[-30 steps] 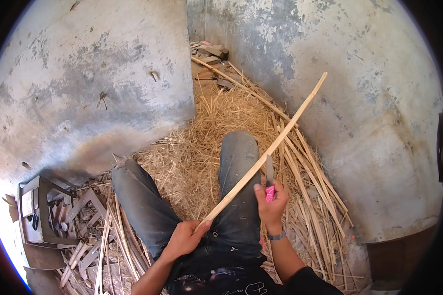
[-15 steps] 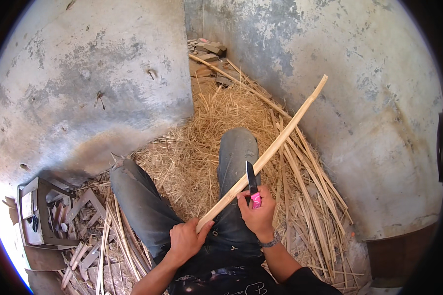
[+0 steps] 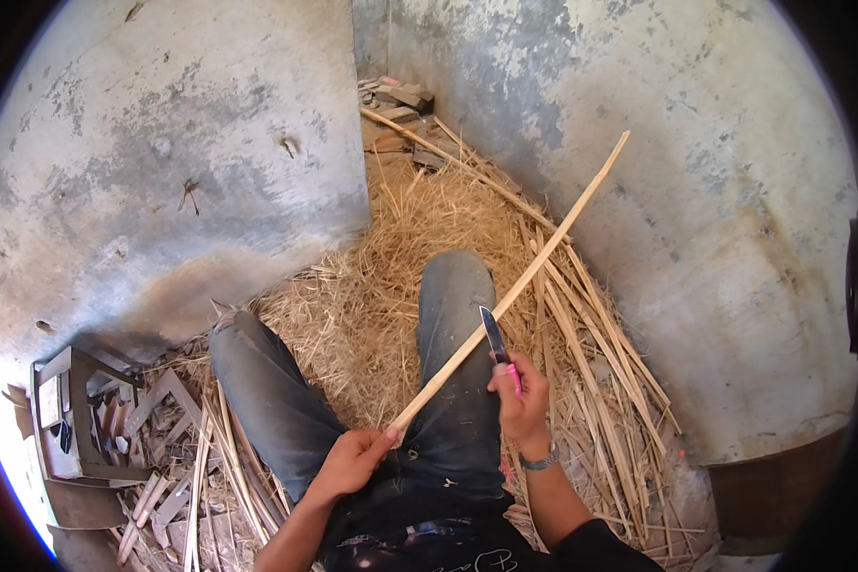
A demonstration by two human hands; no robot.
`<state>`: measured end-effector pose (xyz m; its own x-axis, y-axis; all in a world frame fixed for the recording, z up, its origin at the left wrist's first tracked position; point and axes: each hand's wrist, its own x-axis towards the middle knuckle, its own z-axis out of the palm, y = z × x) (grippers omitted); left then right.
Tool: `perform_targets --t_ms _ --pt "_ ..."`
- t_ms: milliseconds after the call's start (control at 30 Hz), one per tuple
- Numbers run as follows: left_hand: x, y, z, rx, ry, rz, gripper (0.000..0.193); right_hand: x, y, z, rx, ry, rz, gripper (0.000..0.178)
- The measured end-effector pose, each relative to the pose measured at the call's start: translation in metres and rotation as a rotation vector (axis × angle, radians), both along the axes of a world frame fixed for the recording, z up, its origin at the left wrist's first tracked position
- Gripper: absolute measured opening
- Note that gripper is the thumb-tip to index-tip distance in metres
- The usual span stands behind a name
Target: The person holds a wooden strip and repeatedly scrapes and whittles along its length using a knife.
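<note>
A long, pale bamboo strip [image 3: 534, 272] slants from my lap up to the right, crossing above my right knee. My left hand [image 3: 357, 459] is closed on its lower end, thumb along the top. In my right hand [image 3: 524, 405] is a knife [image 3: 494, 336] with a dark blade and a pink handle, fingers wrapped round the handle. The blade points up and slightly left, lying by the strip's edge near its middle; whether it touches the strip, I cannot tell.
Straw-like shavings [image 3: 429, 224] heap beyond my knees. Long strips [image 3: 591, 348] lie to the right along a grey wall [image 3: 715, 238]. At left stand a wooden frame [image 3: 86, 410] and scrap wood, with more strips [image 3: 243, 467] beside my leg. Another wall [image 3: 210, 143] rises ahead left.
The strip has rolled in my left hand and now shows a narrower side. My right hand has shifted slightly right, and the knife has tilted further left.
</note>
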<state>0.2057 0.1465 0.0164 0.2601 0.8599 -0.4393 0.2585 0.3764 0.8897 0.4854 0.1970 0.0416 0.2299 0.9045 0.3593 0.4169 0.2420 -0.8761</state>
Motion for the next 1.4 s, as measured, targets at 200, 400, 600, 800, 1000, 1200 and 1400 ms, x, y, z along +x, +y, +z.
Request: perform_targets --t_ms 200,400,600,800,1000,1200,1400 --pt "-0.007 -0.001 0.008 -0.205 -0.124 -0.020 0.057 0.029 0.006 0.005 -0.082 -0.132 0.094 0.034" --pt "0.007 -0.014 0.017 0.070 0.200 0.040 0.063 -0.004 -0.017 0.033 -0.352 -0.698 0.346 0.034" --pt "0.019 -0.024 0.031 0.237 0.509 0.046 0.059 0.053 0.046 0.003 -0.215 -0.867 -0.003 0.042" --pt "0.012 -0.028 0.024 0.309 0.556 0.080 0.055 0.005 -0.002 0.023 -0.273 -0.925 0.427 0.040" --pt "0.013 -0.027 0.022 0.422 0.520 0.099 0.051 0.085 0.064 -0.022 -0.117 -0.778 0.092 0.038" --pt "-0.014 -0.041 0.017 0.442 0.598 0.084 0.048 0.053 0.061 0.006 -0.192 -0.974 0.228 0.038" --pt "-0.048 -0.061 0.028 0.506 0.727 0.059 0.049 0.213 0.182 -0.011 -0.023 -0.656 -0.269 0.057"
